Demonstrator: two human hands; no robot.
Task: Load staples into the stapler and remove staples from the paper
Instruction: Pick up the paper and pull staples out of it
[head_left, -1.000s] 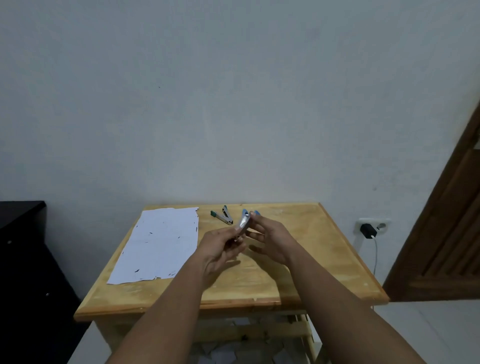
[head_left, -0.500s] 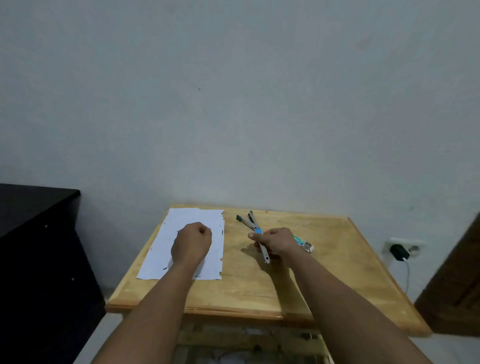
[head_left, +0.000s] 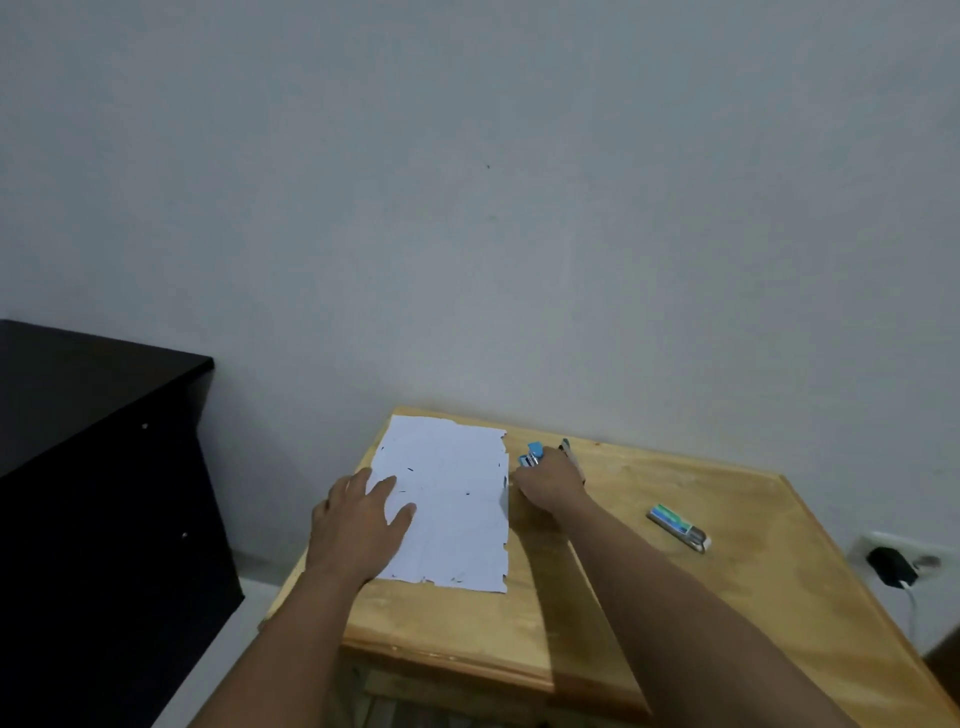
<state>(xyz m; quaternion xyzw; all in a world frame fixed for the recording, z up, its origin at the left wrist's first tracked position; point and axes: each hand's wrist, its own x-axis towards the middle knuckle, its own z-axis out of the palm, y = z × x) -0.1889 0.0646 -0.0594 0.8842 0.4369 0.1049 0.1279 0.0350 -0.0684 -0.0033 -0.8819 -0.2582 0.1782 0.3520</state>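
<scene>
A white sheet of paper with several small dark staples lies on the left part of the wooden table. My left hand rests flat on the sheet's left side, fingers spread. My right hand grips the blue and silver stapler just past the paper's right edge; only the stapler's front end shows beyond my fingers. A small staple box, green, blue and white, lies on the table to the right of my right arm.
A dark tool, partly hidden behind my right hand, lies near the table's back edge. A black cabinet stands to the left of the table. A wall socket with a black plug sits low on the wall at the right.
My left hand has gone from a fist to lying flat on the paper. My right hand has carried the stapler to the paper's right edge. The camera has turned left and down.
</scene>
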